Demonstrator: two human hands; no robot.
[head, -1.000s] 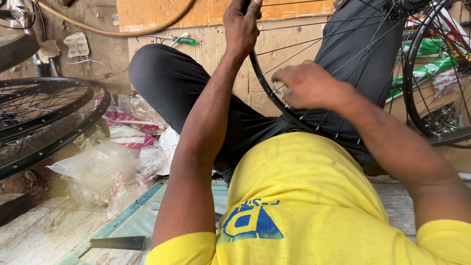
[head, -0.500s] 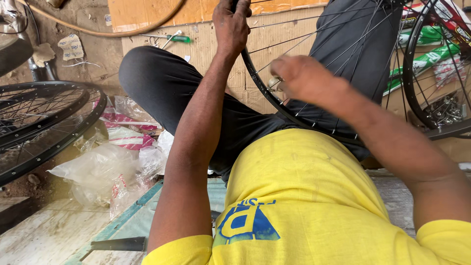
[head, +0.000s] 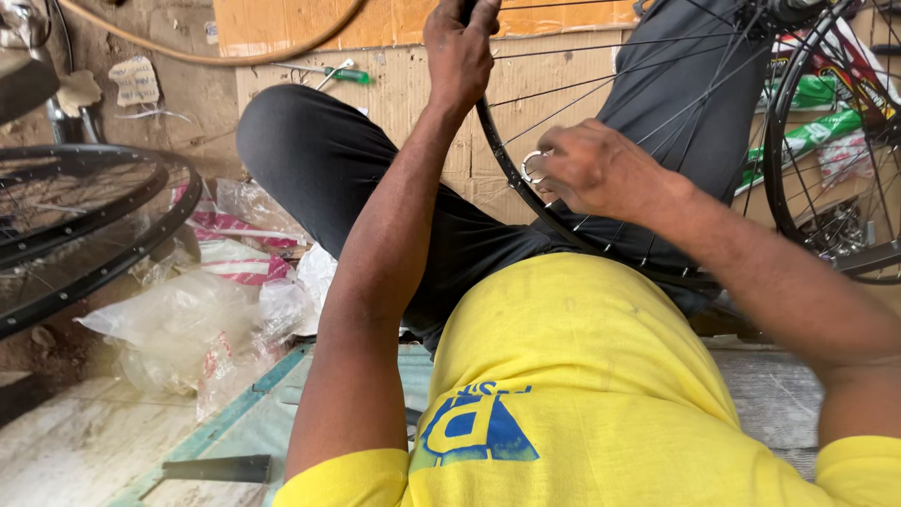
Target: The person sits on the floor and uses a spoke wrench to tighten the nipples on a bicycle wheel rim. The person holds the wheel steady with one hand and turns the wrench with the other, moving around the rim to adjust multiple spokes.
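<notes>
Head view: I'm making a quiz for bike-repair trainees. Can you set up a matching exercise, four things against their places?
Things:
1. left hand
2. right hand
3. screwdriver
4. plastic bags

Places:
A. on the floor beside the left leg
B. gripping the wheel rim at the top
C. lying on the cardboard
D. at the rim lower down, with a small metal ring tool

Pairs: 1-B, 2-D, 3-C, 4-A
</notes>
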